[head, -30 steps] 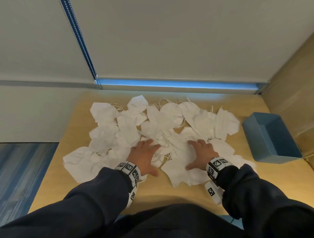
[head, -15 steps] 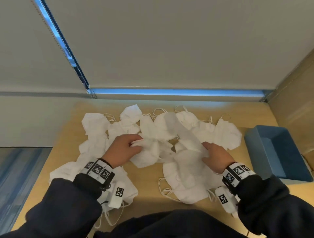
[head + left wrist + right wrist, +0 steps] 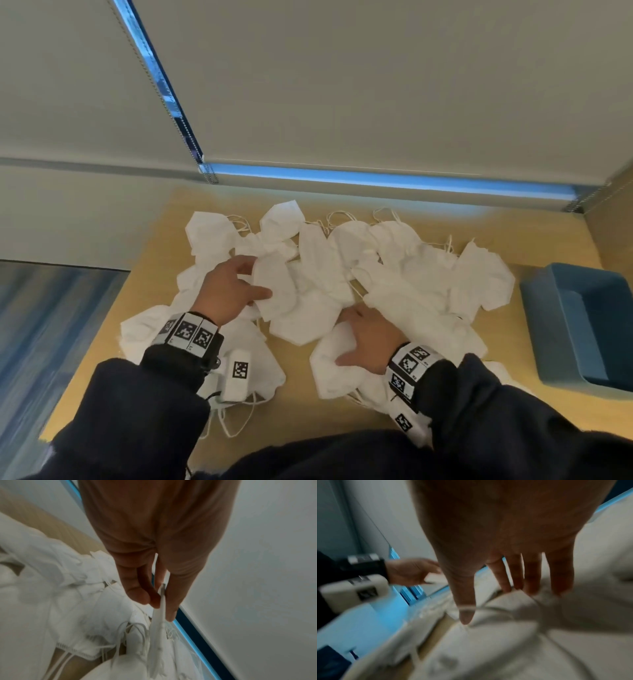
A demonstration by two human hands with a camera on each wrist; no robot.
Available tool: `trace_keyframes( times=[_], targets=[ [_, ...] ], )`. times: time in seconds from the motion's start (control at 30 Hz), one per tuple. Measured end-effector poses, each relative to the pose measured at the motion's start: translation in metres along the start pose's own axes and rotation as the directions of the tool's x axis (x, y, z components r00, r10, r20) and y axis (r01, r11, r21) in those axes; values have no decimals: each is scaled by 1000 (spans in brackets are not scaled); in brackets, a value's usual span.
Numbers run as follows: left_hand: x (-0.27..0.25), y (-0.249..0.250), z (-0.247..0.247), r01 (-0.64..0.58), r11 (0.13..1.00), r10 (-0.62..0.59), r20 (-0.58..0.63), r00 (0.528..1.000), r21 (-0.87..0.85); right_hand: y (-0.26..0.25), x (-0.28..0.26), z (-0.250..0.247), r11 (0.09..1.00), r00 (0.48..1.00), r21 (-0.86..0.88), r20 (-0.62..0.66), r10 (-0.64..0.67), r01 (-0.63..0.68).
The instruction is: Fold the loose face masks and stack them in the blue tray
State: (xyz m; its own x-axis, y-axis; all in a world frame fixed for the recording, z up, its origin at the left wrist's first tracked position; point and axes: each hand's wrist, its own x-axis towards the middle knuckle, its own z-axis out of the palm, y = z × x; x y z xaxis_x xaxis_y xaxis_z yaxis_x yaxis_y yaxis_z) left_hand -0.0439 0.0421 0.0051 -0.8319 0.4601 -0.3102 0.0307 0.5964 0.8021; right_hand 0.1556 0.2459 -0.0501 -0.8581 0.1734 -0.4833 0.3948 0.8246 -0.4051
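Note:
Several loose white face masks lie in a heap across the wooden table. My left hand pinches the edge of one white mask between thumb and fingers, left of the heap's middle. The left wrist view shows that pinch on the thin mask edge. My right hand lies on the near masks with fingers straight and spread, holding nothing; the right wrist view shows its fingers touching the fabric. The blue tray stands at the right, with no mask visible inside.
A wall with a blue-lit strip runs behind the table. A wooden panel rises at the far right behind the tray. Bare table shows along the front edge between my arms. Blue carpet lies to the left.
My right hand has let go of the mask it was lifting and dropped flat onto the near masks. My left hand still pinches its mask, now held lower over the heap.

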Motion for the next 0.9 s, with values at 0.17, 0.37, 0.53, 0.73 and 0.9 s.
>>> trace_keyframes(
  times=[0.17,0.37,0.53,0.73,0.9],
  targets=[
    [-13,-18,-9,-70,994,69,-8,998,-85,-11,10,4,969,988,-188,-35,153,-157],
    [-34,-17,-7,-109,974,111,0,994,-196,-1,-32,-38,825,985,563,-110,129,-45],
    [-40,5,-26,-157,963,191,146,971,-219,-13,-65,-88,510,983,853,-167,69,109],
    [-55,40,-38,-420,907,403,329,854,-21,-58,-73,-117,614,941,723,-318,-111,317],
    [-84,77,-25,-666,743,603,366,709,68,-98,-59,-113,615,887,651,-414,-204,445]
  ],
)
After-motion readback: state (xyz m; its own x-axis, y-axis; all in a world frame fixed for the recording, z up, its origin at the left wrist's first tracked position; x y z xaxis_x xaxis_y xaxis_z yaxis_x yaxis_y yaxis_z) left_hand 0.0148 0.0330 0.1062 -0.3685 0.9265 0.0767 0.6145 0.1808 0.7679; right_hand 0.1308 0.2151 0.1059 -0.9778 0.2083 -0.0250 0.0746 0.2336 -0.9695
